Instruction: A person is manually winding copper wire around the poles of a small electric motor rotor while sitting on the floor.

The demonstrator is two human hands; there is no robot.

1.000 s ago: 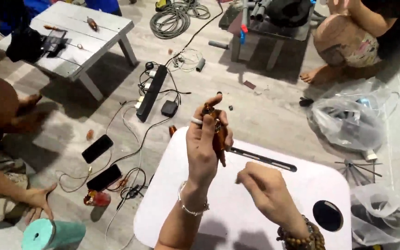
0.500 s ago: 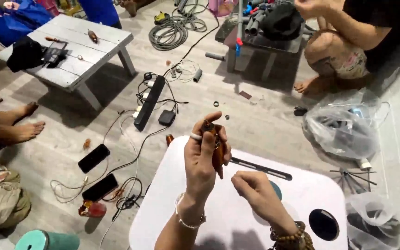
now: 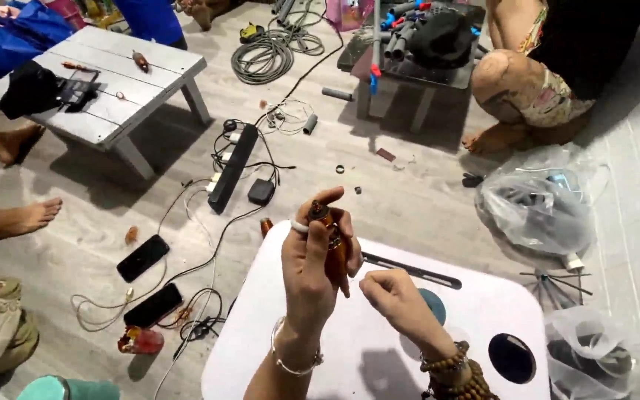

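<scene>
Head view: the left hand (image 3: 312, 267) stays raised over the white table (image 3: 364, 355), fingers clamped on a small amber-brown bottle (image 3: 332, 248), held upright. The right hand (image 3: 398, 296) has drawn in just beside it, fingers curled together, apparently holding nothing; the grip looks steady.

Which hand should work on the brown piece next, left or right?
Right, likely. The left hand already grips the brown piece upright over the white table, so it serves as the holder. The right hand is loosely closed just beside it and seems to hold nothing.
</scene>
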